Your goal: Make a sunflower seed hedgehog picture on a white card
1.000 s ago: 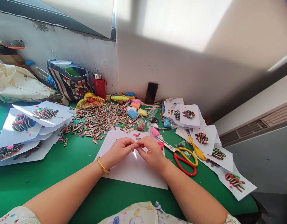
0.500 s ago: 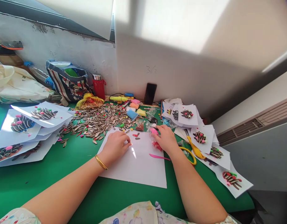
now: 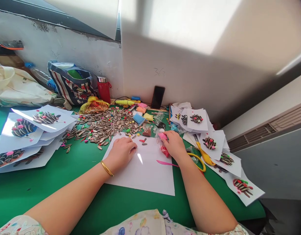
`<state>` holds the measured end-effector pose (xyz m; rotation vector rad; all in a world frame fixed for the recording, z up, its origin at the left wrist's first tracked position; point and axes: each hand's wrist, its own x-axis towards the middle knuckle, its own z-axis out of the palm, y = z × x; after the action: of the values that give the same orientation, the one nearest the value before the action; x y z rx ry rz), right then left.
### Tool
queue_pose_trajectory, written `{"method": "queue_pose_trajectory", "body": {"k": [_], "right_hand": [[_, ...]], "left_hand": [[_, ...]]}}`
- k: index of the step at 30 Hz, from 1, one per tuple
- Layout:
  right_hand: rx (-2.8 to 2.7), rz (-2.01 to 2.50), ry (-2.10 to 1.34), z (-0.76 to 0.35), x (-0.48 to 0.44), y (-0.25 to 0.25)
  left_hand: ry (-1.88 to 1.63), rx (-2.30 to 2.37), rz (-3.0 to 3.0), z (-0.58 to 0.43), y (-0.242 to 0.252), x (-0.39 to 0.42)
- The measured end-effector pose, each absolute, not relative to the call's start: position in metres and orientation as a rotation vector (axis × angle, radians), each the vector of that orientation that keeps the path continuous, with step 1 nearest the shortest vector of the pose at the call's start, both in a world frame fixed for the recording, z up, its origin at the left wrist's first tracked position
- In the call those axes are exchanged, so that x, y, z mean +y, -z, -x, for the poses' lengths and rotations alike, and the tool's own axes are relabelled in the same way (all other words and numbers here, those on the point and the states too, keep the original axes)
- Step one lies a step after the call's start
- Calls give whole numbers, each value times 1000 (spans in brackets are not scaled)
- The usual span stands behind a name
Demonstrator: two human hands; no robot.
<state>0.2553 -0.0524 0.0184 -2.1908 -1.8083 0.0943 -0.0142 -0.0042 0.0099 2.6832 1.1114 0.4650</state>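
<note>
My left hand (image 3: 122, 150) rests on the left part of a white sheet of paper (image 3: 150, 178), its thumb and fingers curled together. Whatever may be between those fingertips is hidden. At the sheet's right edge, my right hand (image 3: 174, 144) has its fingertips closed on a lump of pink clay (image 3: 162, 135) in a clear wrapper. Red clay (image 3: 164, 150) in a bag lies just below it. A pink plastic knife (image 3: 167, 163) is on the paper near my right wrist. Between the hands, toward the top, are a small red clay piece (image 3: 142, 140) and a sunflower seed (image 3: 144, 144).
Sunflower seeds (image 3: 106, 124) are heaped behind the paper, beside clay packets (image 3: 138, 118). Yellow-handled scissors (image 3: 204, 155) lie right of my right arm. Papers with seed hedgehogs stand left (image 3: 46, 118) and right (image 3: 234, 163). A phone (image 3: 158, 97) leans on the wall.
My left fingers have drawn slightly back toward the left and closed further. The right hand stays at the pink clay, its fingers shifted slightly.
</note>
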Motion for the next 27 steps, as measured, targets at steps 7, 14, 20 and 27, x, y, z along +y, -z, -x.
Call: {"method": "queue_pose_trajectory", "body": {"k": [7,14,20,27], "right_hand": [[-1817,2264,-62,-259,-55,-21],[-1786,2279,-49,-263,-57,-27],[-1896,2227,-268,-265,-71,-43],[-2081,2227,-344,-262,-77,-45]], "left_hand": [[-488,1104,-2687,15,-7,-4],[-456,1083,-2690,16,-9,-4],[-428,918,-2682,19,-11,-4],[-366,838,-2728,21,-9,-1]]}}
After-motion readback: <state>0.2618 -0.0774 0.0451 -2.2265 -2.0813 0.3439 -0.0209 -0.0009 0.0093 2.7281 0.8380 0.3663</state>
